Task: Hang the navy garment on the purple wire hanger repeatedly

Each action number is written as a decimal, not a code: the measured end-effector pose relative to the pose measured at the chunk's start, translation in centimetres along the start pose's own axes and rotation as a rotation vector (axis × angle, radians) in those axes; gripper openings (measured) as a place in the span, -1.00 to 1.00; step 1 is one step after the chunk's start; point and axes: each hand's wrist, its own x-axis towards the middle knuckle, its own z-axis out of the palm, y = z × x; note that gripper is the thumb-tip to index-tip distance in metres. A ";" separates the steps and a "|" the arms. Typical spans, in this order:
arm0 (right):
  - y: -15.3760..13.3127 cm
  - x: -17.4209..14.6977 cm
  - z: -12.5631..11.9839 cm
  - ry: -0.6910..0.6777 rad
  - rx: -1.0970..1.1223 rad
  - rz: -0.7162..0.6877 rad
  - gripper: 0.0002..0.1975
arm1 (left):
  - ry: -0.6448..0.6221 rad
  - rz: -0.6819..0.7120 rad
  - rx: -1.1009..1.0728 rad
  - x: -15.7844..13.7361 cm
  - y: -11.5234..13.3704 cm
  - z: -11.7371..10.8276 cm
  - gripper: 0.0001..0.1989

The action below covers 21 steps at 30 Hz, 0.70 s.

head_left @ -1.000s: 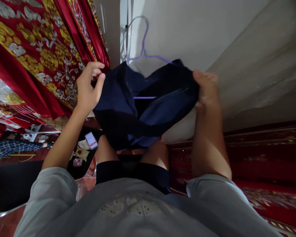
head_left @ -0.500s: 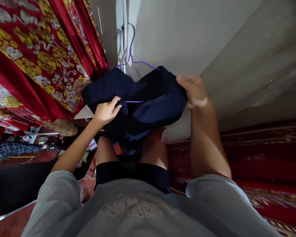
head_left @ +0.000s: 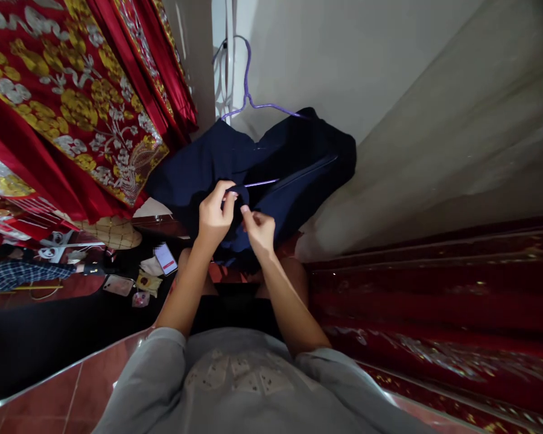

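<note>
A dark navy shirt-like garment [head_left: 289, 150] hangs open at the front on a purple hanger [head_left: 247, 72]. The hanger's lower bar shows through the opening. My left hand [head_left: 216, 208] pinches the left front edge of the garment between thumb and fingers. Close beside it, my right hand [head_left: 259, 230] has its fingers curled in with the thumb up, at the garment's front edge just below the bar. Dark cloth lies between the two hands. Whether the right fingers grip cloth is hard to make out.
Red cloth with gold and silver embroidery [head_left: 85, 102] hangs at the left. A black table [head_left: 36, 337] holds a lit phone [head_left: 165, 259], another phone [head_left: 118, 285] and small packets. A person's checked sleeve [head_left: 22, 274] shows at far left. Plastic sheeting [head_left: 434, 150] covers the right side.
My right hand has let go of the garment's right shoulder and come down to the middle, beside my left hand. The left hand has shifted slightly right, still at the front edge.
</note>
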 end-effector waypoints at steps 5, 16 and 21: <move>2.0 2.0 0.9 0.036 -0.014 0.105 -0.37 | -0.047 -0.059 -0.013 -0.1 0.2 -0.4 -0.84; 7.3 0.5 0.2 -0.239 -0.182 0.433 -0.57 | 0.017 -0.163 -0.091 -2.9 -1.7 0.1 -0.68; 6.0 -2.4 -0.9 -0.269 -0.098 0.405 -0.57 | 0.028 -0.364 -0.142 -8.8 -4.2 2.5 -0.67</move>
